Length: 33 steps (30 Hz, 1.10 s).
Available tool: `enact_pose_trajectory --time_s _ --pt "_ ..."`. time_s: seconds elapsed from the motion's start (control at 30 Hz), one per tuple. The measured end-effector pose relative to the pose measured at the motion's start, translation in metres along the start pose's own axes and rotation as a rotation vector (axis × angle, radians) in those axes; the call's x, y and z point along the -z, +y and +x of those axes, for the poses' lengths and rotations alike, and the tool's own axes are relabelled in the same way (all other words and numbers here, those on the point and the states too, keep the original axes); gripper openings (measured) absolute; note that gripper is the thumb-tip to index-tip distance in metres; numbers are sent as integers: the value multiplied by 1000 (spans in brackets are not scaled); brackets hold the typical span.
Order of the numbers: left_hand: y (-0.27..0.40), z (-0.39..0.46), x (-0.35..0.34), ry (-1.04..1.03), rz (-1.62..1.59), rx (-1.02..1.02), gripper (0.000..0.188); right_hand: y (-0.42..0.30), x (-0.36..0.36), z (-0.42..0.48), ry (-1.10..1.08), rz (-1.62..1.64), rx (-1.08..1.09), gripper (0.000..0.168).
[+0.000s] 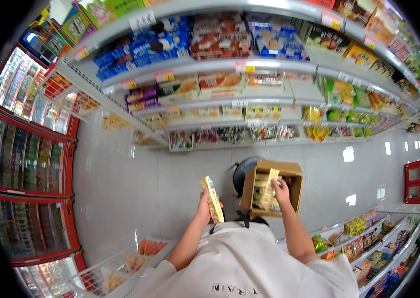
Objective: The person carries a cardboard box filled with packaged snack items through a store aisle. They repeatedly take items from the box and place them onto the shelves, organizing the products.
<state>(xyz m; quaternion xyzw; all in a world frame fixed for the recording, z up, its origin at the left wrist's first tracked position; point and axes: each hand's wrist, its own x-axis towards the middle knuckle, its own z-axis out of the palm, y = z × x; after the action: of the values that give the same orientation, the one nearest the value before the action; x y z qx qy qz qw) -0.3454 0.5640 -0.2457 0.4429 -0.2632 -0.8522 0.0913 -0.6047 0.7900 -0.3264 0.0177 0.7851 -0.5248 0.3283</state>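
My left hand is closed around a yellow snack packet, held upright in front of my shirt. To the right, my right hand grips another long yellow packet by its edge, over an open cardboard box. More yellow packets lie inside the box, partly covered by the held one and by my hand. The box rests on or against a round black object, perhaps a stool; the contact between them is hidden.
Ahead stands a store shelf with blue packets, brown packets and boxed snacks. Red-framed drink coolers line the left. A wire rack is at lower left, and another stocked shelf at lower right. Grey tiled floor lies between.
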Motion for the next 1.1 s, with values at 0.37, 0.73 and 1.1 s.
enact_pose_trajectory --time_s 0.37,0.73,1.1 --pt "85 -4 -44 -340 498 2 51 -70 -38 -124 20 625 229 31" --pt "100 -50 -14 -298 177 -179 42 -113 -166 -183 -503 373 383 16" --pt "107 -71 -32 -178 -57 -381 44 -132 -172 -221 -501 350 284 61"
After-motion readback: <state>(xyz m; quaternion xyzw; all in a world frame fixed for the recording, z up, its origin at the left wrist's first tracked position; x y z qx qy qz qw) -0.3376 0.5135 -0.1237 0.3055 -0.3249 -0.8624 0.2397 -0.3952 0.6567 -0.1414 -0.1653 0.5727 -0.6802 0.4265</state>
